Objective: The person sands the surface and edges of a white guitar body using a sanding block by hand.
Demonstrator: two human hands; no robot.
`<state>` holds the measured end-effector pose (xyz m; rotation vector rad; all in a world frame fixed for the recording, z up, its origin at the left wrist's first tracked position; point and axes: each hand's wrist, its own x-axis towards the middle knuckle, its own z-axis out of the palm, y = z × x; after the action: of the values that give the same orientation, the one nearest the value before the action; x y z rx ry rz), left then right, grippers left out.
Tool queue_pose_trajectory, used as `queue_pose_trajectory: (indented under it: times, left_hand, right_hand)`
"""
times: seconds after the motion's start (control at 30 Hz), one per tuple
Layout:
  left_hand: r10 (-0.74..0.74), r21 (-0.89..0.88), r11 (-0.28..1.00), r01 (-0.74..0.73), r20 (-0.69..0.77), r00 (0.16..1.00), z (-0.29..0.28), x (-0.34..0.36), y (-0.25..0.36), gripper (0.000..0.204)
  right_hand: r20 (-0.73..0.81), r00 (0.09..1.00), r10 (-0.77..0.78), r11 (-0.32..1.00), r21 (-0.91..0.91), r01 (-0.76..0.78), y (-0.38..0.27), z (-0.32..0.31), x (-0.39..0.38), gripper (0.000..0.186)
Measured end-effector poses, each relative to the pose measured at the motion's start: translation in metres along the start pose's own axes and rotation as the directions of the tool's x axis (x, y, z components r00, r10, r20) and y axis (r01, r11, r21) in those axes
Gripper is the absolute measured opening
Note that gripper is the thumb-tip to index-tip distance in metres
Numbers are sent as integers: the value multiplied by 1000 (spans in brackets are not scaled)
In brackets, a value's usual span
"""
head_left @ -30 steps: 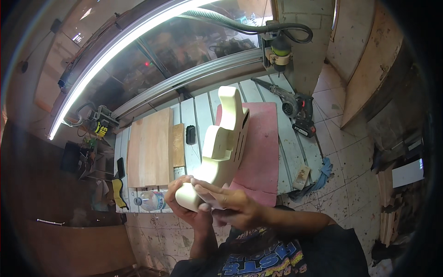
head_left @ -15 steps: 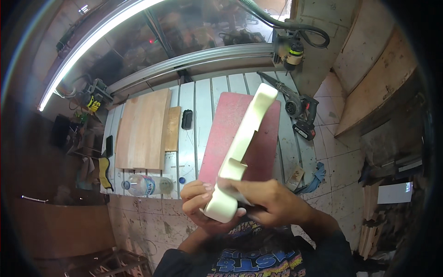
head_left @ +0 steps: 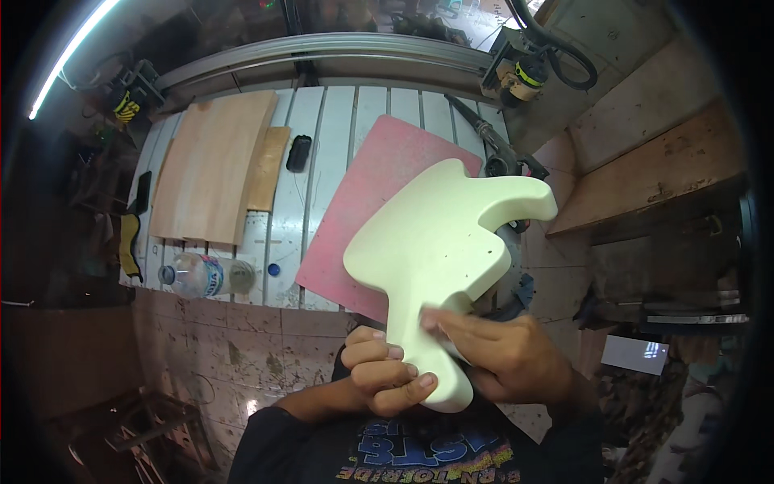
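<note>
A pale cream electric guitar body [head_left: 435, 234] is held up in front of me, tilted, its broad flat face turned toward me. My left hand [head_left: 383, 371] is closed around the narrow horn at its lower end, thumb on the face and fingers wrapped over the left edge. At the other side of that horn, my right hand [head_left: 504, 351] presses its bent fingers against the body near the inner curve. Its fingertips are blurred by motion. A thin pale edge shows under them, but what it belongs to is hidden.
Behind the body a pink mat [head_left: 379, 169] lies on the slatted table [head_left: 322, 105]. To the left are a wooden panel [head_left: 214, 165], a plastic bottle [head_left: 205, 275], a blue cap [head_left: 274, 269] and a black case [head_left: 298, 153]. A cordless blower [head_left: 501, 153] lies at the far right.
The guitar body has turned from edge-on to showing its broad face. Both hands have stayed at its lower end, and my right hand has shifted slightly right. The whole view has shifted.
</note>
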<state>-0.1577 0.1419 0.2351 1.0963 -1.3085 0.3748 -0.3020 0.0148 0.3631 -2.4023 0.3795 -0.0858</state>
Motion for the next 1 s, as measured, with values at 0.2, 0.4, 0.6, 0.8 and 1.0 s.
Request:
queue_pose_trajectory:
  times: [0.2,0.4,0.6,0.8,1.0]
  left_hand:
    - [-36,-20,999,37,31,999,-3,-9,4,28]
    - [6,-42,999,-7,-20,1000,4,-12,5,24]
    - [-52,0,998,55,-328,943,42,-20,19,19]
    - [-6,-1,1000,5,-226,974,29,-19,12,17]
    - [20,2,1000,-20,-132,991,24,-24,13,22]
  right_hand:
    - [78,997,-16,1000,19,14,15,-7,1,62]
    - [157,977,-146,925,371,79,31,-8,3,60]
    - [194,962,-190,931,346,114,14,-17,-1,58]
    - [36,999,23,1000,-21,-22,-2,-9,2,60]
    - [105,992,75,995,61,-81,13,-13,3,61]
